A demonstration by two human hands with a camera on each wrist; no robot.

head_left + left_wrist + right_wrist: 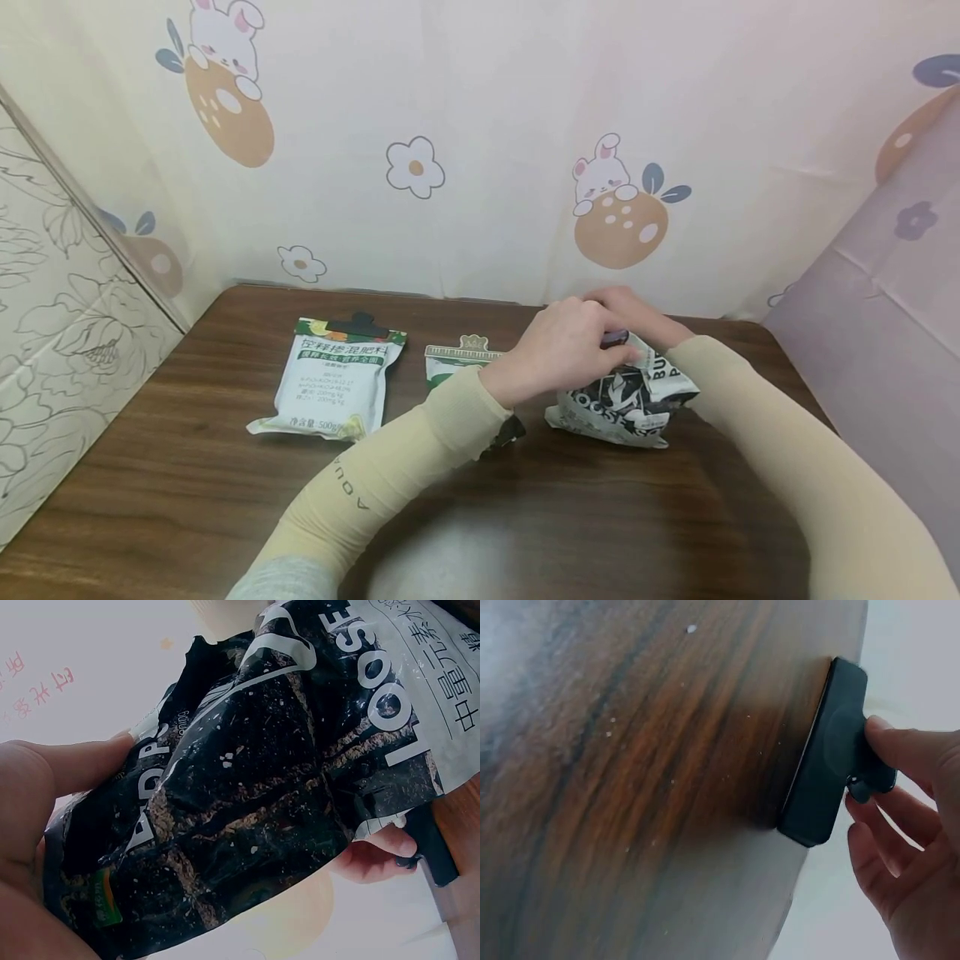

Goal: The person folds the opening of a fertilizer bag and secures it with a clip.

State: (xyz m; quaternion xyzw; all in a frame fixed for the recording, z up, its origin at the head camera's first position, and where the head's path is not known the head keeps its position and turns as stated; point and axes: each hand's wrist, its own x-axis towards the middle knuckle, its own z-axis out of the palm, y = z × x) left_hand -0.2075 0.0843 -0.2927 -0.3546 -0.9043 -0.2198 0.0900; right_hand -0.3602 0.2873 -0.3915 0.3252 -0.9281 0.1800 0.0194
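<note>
A crinkled black-and-white plastic bag [615, 404] printed with large letters stands on the table at the right. My left hand [562, 342] grips it by the upper part; in the left wrist view the thumb [90, 761] lies along one side of the bag [247, 780]. Just behind the bag is my right hand [633, 312], mostly hidden by the left one in the head view. Between its thumb and fingers, the right hand [915, 825] pinches the handle of a black bag clip [829, 757]. The clip [431, 844] also shows beside the bag's pale end in the left wrist view.
To the left lies a white and green bag [330, 383] with a black clip [360, 325] on its top. Another bag with a gold clip [465, 346] is partly covered by the left forearm. A patterned curtain [480, 167] hangs behind the wooden table [187, 400].
</note>
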